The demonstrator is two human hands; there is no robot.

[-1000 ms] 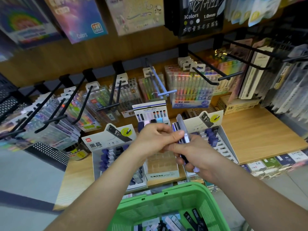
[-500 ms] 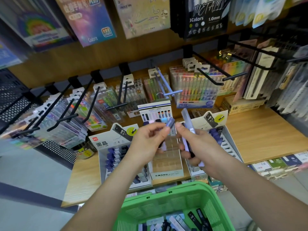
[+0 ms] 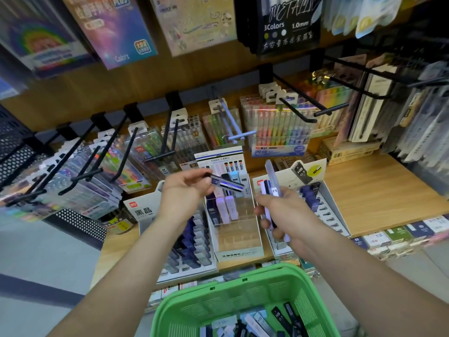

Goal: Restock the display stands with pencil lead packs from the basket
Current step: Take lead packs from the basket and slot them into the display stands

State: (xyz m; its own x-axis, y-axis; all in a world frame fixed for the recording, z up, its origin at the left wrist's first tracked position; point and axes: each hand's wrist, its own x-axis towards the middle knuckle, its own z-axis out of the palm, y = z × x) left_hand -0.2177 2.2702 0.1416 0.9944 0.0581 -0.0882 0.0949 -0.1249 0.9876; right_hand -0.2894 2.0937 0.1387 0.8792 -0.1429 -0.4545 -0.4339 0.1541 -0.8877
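Now the left hand (image 3: pixel 184 194) pinches 1 pack (image 3: pixel 228 185) over the middle stand (image 3: pixel 239 254); the right hand (image 3: pixel 285 211) grips a bundle (image 3: pixel 272 178) beside it. Best turn the pack upright, then slide it into a free slot.

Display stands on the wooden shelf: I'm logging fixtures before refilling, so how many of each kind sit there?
White card stands: 2 (left, right)
Clear MONO stand: 1
Total: 3
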